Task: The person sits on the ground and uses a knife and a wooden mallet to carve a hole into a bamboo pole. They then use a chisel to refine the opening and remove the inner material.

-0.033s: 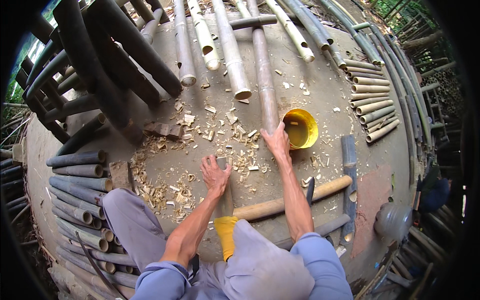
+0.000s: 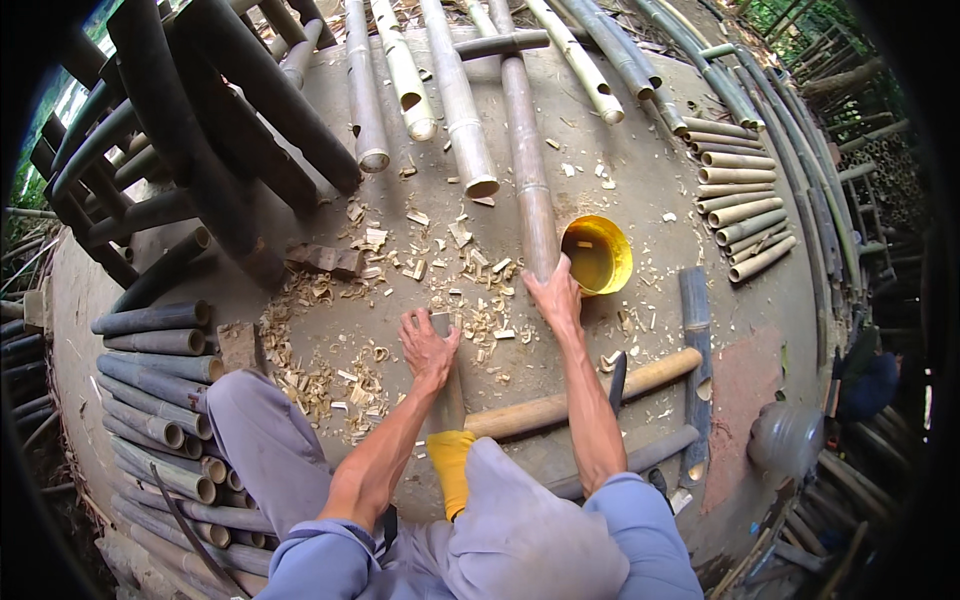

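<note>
My right hand (image 2: 556, 298) is closed around the near end of a long brown bamboo pole (image 2: 533, 215), which runs away from me across a dark crosspiece (image 2: 503, 44). Just right of that hand stands a yellow bucket (image 2: 622, 258) with murky liquid inside. My left hand (image 2: 428, 350) has its fingers spread, over the left side of the end of a flat wooden piece (image 2: 449, 395) lying between my legs. Its fingertips are near the wood shavings (image 2: 330, 375) on the ground. A yellow-covered foot (image 2: 452, 468) touches the wooden piece's near end.
A tan bamboo length (image 2: 590, 396) and a dark blade (image 2: 618, 380) lie to the right. Bamboo tubes are stacked at left (image 2: 155, 370) and right (image 2: 745, 215). Cut bamboo poles (image 2: 465, 140) stretch away ahead. A brick (image 2: 240, 350) and a clear plastic jug (image 2: 785, 440) are on the ground.
My right hand and the bamboo pole's near end have come slightly closer to me. The left hand has hardly moved.
</note>
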Demonstrator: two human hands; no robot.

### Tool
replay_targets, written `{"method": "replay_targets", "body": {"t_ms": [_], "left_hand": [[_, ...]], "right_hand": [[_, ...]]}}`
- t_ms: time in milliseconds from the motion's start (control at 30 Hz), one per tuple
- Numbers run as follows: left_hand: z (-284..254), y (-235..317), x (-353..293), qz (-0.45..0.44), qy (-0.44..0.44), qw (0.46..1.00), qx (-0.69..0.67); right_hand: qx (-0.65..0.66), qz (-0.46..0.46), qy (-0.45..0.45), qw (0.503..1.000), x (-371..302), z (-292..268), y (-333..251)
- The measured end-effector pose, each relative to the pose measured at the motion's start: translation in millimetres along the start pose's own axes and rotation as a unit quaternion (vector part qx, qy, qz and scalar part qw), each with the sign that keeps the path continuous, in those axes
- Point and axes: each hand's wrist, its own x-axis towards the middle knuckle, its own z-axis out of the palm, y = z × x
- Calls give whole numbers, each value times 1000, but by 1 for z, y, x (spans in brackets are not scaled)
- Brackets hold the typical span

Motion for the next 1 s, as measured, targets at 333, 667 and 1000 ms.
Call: {"method": "replay_targets", "body": {"t_ms": [333, 667, 1000], "left_hand": [[-25, -15, 5, 3, -52, 998, -32], [-71, 138, -51, -130, -470, 653, -579], [4, 52, -171, -215, -571, 600, -517]], "right_hand": [[312, 37, -99, 944, -228, -62, 22], [463, 289, -225, 807, -459, -124, 144], [184, 330, -290, 880, -627, -105, 189]]}}
